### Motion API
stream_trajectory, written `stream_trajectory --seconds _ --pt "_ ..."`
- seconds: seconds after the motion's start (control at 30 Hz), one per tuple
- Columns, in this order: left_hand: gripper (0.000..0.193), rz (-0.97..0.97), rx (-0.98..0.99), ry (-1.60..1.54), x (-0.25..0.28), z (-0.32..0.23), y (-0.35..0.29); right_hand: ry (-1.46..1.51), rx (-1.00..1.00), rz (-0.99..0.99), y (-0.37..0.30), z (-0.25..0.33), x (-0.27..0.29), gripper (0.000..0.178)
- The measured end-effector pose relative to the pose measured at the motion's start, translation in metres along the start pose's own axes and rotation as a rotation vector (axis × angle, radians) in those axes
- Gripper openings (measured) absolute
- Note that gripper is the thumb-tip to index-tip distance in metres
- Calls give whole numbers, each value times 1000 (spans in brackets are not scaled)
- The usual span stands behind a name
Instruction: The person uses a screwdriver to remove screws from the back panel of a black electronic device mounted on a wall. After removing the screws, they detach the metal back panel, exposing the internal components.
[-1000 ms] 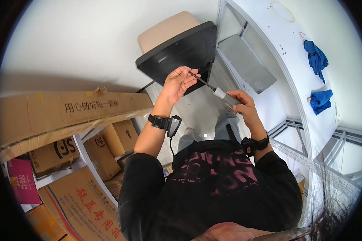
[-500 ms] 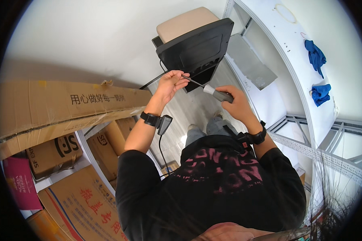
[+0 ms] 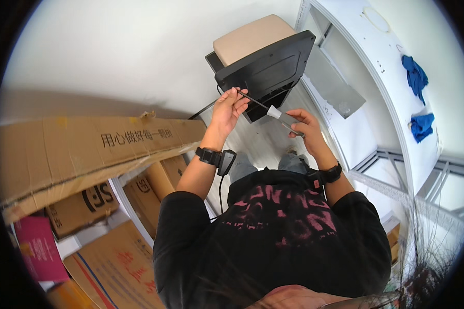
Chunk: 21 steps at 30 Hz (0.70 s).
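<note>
A screwdriver (image 3: pixel 274 112) with a grey handle and a long dark shaft is held slantwise in front of me, its handle toward the right. My left hand (image 3: pixel 228 109) pinches the far end of the shaft between thumb and fingertips, hiding the tip. At the other end, my right hand (image 3: pixel 308 130) holds the rear of the handle with thumb and fingers, the index finger lifted a little off it. Whether a screw or bit sits at the tip is too small to tell.
Beyond my hands stands a black panel (image 3: pixel 268 62) with a beige padded block (image 3: pixel 252 37) behind it. A long cardboard box (image 3: pixel 87 139) and several cartons fill the left-side shelves. At right is a white shelving frame (image 3: pixel 397 118) with blue cloths (image 3: pixel 415 77).
My right hand's fingers have shifted from wrapping the handle to a looser hold farther back. My left hand stays at the shaft's end. The whole scene has moved slightly rightward in view.
</note>
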<state>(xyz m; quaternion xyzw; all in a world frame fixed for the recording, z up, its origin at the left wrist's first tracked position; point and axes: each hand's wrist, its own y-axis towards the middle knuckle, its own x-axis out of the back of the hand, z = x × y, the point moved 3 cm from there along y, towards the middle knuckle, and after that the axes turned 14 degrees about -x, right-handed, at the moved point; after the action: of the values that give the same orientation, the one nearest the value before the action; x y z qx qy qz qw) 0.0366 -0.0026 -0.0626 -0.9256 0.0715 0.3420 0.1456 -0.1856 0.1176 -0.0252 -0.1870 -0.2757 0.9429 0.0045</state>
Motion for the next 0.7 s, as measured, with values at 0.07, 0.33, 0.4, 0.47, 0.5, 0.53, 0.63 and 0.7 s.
stream_trajectory --seconds 0.07,0.33,0.4,0.47,0.5,0.53,0.63,0.7 --pt "18 13 30 -17 5 -2 5 57 13 -47 1 -8 -12 35" --pt "24 100 143 36 12 -27 10 315 68 -131 -4 -56 -60 34" --pt "24 131 159 64 15 -28 9 317 97 -166 -9 -58 -75 33" --pt "23 152 173 97 17 -30 8 279 134 -250 -8 -57 -91 34" --pt "23 157 177 116 18 -33 9 258 151 -291 -7 -55 -96 34" --pt "22 160 180 133 20 -35 9 268 156 -297 -8 -54 -100 34" --pt "19 194 140 361 31 -46 11 280 182 -312 -8 -53 -108 32" --pt "20 244 -88 628 46 -56 21 265 210 -318 -6 -53 -110 32"
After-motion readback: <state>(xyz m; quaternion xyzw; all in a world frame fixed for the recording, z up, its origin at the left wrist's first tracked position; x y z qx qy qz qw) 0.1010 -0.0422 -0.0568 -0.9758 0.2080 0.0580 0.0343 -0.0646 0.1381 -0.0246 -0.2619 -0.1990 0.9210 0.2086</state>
